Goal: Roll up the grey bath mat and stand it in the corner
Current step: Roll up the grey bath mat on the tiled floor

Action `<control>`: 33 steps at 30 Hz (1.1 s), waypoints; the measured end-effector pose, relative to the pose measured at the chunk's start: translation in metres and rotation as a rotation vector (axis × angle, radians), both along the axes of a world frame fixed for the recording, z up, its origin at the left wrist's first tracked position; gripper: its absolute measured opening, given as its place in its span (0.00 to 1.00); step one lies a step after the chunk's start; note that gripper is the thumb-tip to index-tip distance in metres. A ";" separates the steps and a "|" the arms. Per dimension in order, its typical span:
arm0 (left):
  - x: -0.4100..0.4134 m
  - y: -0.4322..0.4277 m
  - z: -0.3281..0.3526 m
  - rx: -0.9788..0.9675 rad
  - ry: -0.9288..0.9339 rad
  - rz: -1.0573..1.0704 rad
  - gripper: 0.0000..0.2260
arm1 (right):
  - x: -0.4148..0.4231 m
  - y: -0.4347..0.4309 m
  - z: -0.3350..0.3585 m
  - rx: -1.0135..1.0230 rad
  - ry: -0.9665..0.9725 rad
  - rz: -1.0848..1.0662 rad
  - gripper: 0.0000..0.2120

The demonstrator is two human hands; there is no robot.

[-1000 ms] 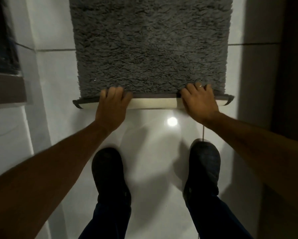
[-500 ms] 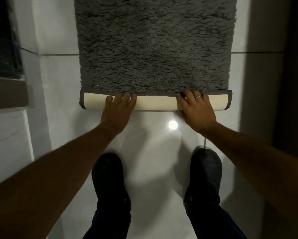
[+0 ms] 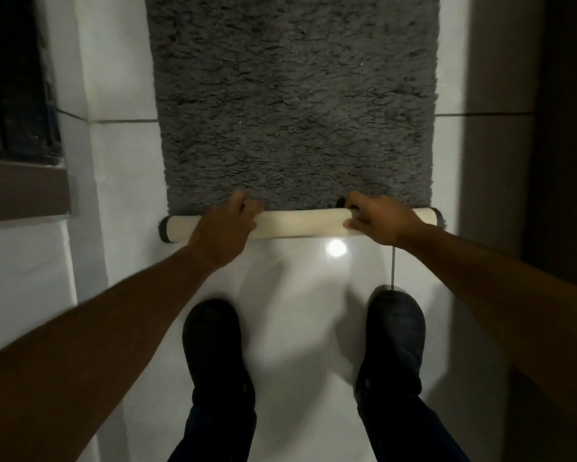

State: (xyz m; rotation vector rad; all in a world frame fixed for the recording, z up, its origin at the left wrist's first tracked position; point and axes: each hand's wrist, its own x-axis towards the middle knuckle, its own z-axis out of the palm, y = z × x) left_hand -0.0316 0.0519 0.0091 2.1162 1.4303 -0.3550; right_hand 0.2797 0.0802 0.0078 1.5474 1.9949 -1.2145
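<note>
The grey shaggy bath mat (image 3: 294, 105) lies flat on the white tiled floor and runs away from me past the top of the view. Its near end is turned over into a thin roll (image 3: 300, 225) that shows the cream backing. My left hand (image 3: 223, 225) curls over the left part of the roll, fingers on its far side. My right hand (image 3: 380, 220) grips the right part, thumb on the near side, fingers over the top.
My two dark shoes (image 3: 213, 348) (image 3: 394, 341) stand on the glossy floor (image 3: 297, 311) just behind the roll. A white wall with a dark ledge (image 3: 23, 191) stands at the left. A dark surface (image 3: 564, 145) fills the right side.
The near edge of the mat has gone from a flat fold to a thin round roll. Both hands have shifted forward over it and closed around it.
</note>
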 end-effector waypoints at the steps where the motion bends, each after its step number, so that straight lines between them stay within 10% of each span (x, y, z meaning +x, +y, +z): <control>1: 0.002 -0.003 -0.003 0.099 0.058 -0.028 0.14 | -0.001 0.000 -0.002 0.117 -0.026 -0.012 0.16; 7: 0.015 -0.038 -0.016 0.118 0.231 -0.011 0.40 | -0.020 -0.020 -0.008 0.569 -0.216 -0.028 0.14; 13: 0.012 0.001 -0.027 0.054 0.280 -0.041 0.58 | -0.006 -0.046 -0.018 0.476 -0.269 0.111 0.47; 19: 0.008 0.019 -0.024 0.295 0.251 0.070 0.51 | -0.011 0.006 -0.022 0.405 -0.291 0.123 0.53; 25: -0.004 0.036 -0.024 0.317 0.289 0.065 0.23 | -0.007 0.019 -0.019 0.514 -0.282 0.099 0.30; 33: -0.004 -0.012 -0.002 -0.220 0.308 -0.042 0.26 | 0.003 -0.033 0.004 0.137 -0.209 0.181 0.26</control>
